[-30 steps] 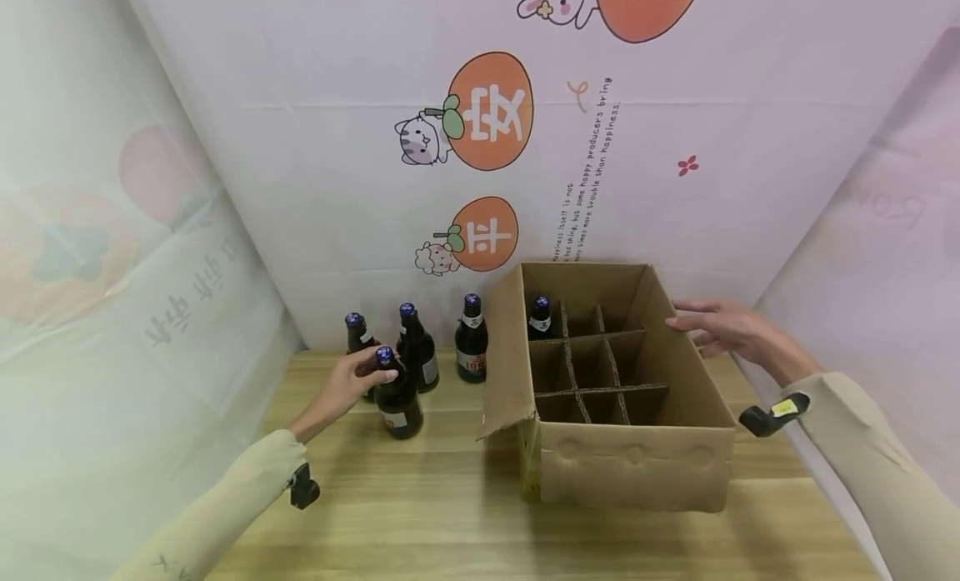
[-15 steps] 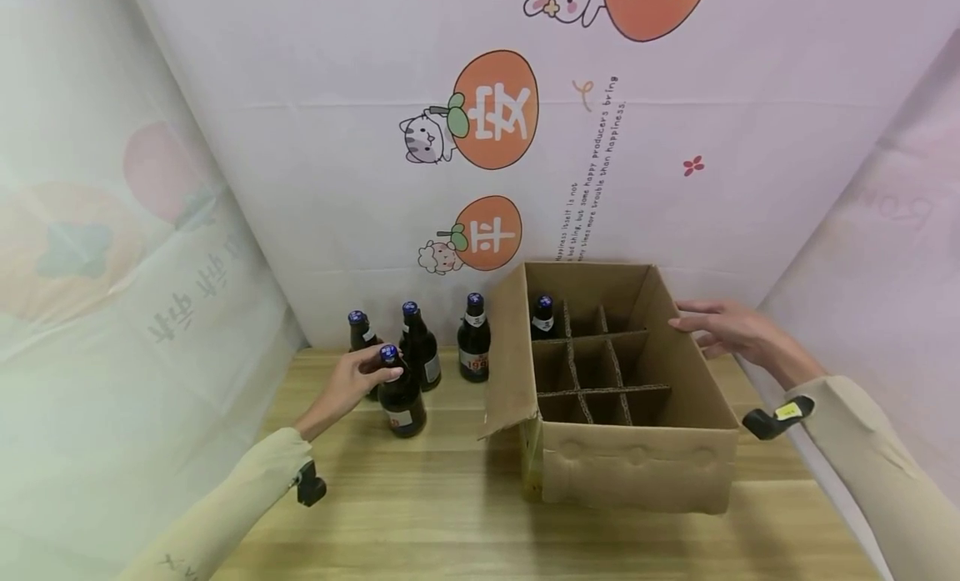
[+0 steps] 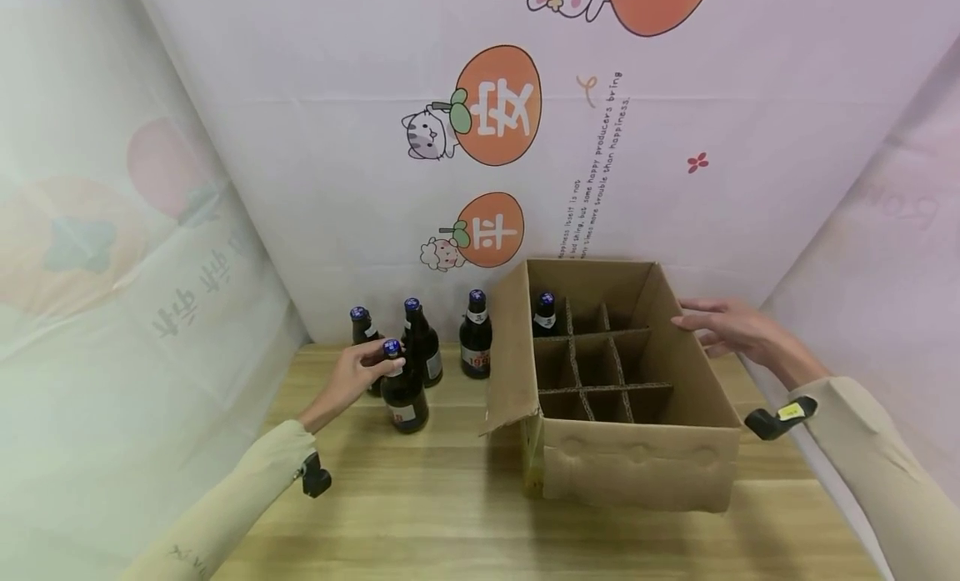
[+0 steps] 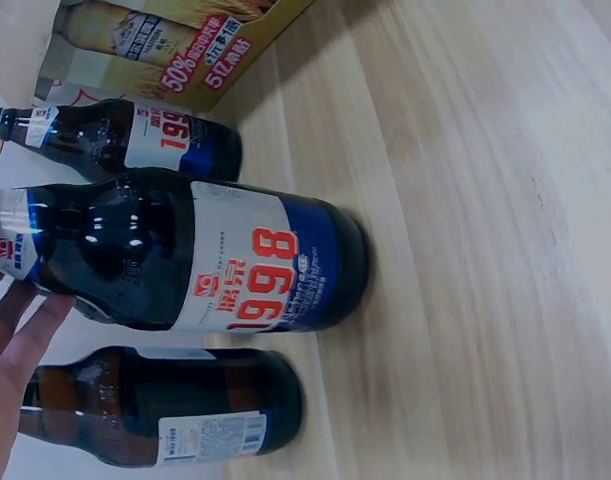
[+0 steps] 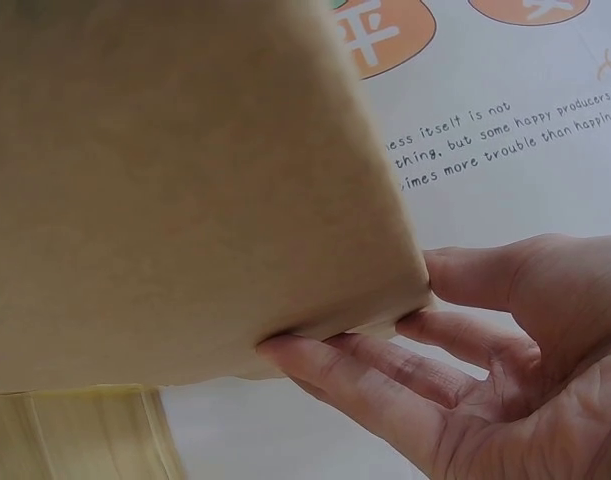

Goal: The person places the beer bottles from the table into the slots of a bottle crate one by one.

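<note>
Left hand pinches a bottle by the neck, upright, left of the divided box. Right hand grips the box's right side flap. Another bottle sits in the far-left compartment.

Head view faces forward-down; closer wrist views share the box.

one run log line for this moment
left hand: grips bottle by neck | right hand: touches carton | carton: one bottle visible inside | left of carton: three other bottles

Wood-grain tabletop, open divided cardboard box, dark glass bottles standing near it
</note>
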The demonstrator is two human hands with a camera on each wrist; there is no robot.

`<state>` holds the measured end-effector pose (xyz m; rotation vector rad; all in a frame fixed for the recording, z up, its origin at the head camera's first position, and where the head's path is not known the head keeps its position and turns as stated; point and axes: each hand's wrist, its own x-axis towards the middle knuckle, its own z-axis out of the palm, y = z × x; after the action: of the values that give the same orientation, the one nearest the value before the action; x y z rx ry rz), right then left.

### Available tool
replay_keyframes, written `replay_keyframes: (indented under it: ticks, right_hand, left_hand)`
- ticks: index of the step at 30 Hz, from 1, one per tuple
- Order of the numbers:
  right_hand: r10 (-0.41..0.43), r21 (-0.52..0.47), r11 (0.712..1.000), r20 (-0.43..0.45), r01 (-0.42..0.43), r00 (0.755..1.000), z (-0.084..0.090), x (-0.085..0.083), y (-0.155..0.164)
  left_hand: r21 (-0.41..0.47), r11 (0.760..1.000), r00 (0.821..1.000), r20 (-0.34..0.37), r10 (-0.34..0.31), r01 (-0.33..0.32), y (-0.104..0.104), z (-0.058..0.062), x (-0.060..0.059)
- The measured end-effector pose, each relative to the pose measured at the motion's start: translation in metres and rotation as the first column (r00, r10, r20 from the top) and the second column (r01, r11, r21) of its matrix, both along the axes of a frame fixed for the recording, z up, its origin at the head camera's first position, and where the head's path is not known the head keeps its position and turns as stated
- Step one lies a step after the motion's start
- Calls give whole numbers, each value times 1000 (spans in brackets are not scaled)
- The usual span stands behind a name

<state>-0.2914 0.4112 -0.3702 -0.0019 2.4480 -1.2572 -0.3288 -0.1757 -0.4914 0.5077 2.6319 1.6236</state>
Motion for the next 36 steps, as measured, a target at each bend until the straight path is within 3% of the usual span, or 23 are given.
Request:
replay_keyframes:
  ticks: [6,16,36]
  right_hand:
    - [-6,6,1000,-10,6,1000,2,1,-1]
    - [-12,23,1000,-11,13,1000,4,2,-4]
    - [-11,-11,1000,-15,11,1000,1,2,-1]
  left_hand:
    - [-14,1000,1000,19,14,-14,-1,0,-3]
    - [56,998,1000,22,15,-16,-1,4,-1]
    - [-10,1000,999,-31,21,-22,13,54,1]
